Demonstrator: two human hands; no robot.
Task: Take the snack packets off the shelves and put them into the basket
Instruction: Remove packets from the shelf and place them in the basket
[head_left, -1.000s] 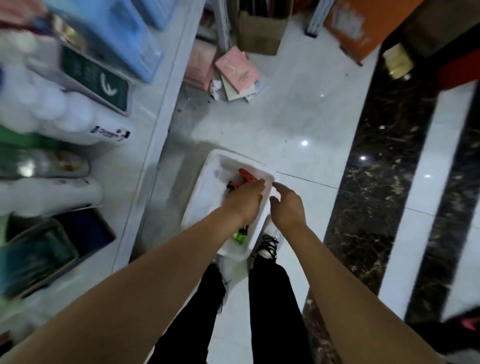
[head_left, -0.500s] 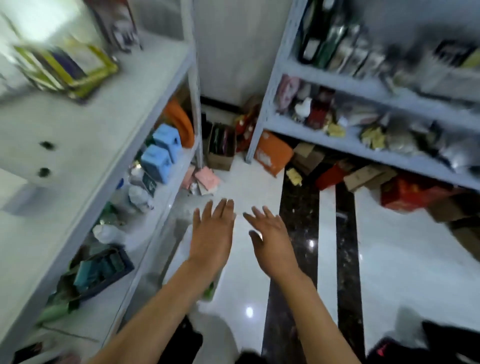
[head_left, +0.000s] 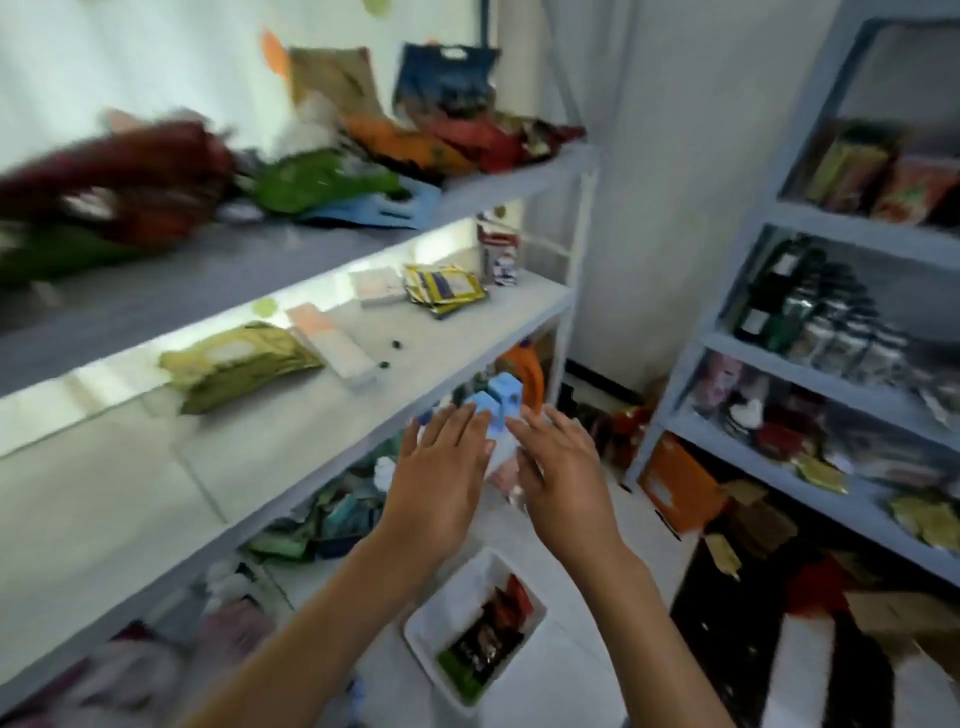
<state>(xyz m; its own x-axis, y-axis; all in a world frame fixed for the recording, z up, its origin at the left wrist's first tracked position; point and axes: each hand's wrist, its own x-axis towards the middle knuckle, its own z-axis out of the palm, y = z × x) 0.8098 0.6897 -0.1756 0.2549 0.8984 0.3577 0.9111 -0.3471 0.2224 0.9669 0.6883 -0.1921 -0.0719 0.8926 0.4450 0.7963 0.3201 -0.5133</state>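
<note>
**Hands rise empty from the basket toward the shelves**

A second ago both hands were down in the white basket (head_left: 423, 621); now the left hand (head_left: 441, 467) and right hand (head_left: 558, 475) hover spread, holding nothing. Snack packets (head_left: 322, 179) wait at eleven o'clock; the basket sits at six.
</note>
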